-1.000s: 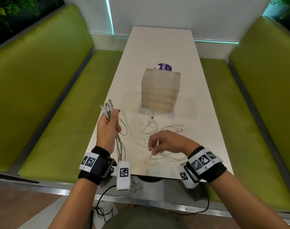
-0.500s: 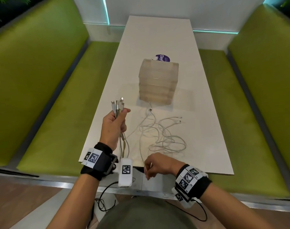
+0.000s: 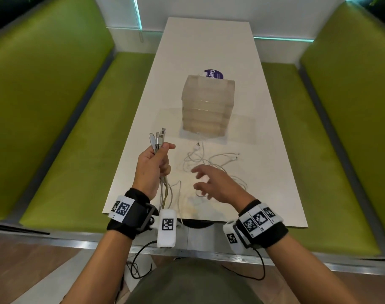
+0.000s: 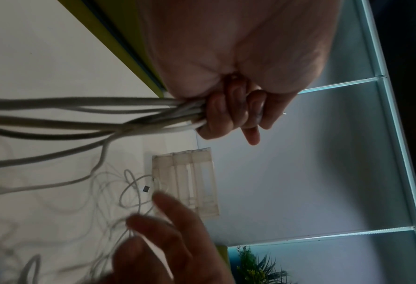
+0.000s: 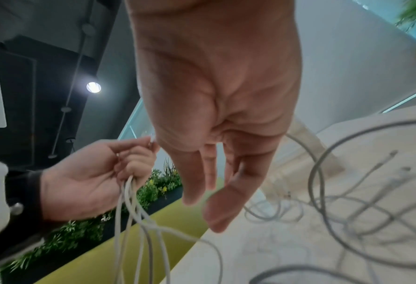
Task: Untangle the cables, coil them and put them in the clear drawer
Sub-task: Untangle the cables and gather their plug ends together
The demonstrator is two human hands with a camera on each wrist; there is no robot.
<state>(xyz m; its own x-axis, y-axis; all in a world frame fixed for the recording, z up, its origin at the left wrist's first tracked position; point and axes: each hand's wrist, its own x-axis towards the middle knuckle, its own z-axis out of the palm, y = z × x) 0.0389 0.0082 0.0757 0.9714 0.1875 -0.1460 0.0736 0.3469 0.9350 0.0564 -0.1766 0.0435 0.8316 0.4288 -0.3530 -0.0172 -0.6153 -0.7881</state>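
Flanking the long white table (image 3: pixel 209 51) are two green benches (image 3: pixel 55 106), and near the table's middle stands the clear drawer unit (image 3: pixel 207 106), shut, with a purple sticker (image 3: pixel 215 73) just behind it. Between that unit and the near edge lies a loose tangle of white cables (image 3: pixel 211 163) on the tabletop, over which the right hand (image 3: pixel 215 185) hovers with fingers spread and relaxed, holding nothing. At the table's left edge the left hand (image 3: pixel 153 165) is fisted around a bundle of cables (image 3: pixel 165 194), whose plugs (image 3: pixel 157 137) stick up above the thumb while the cords hang below.
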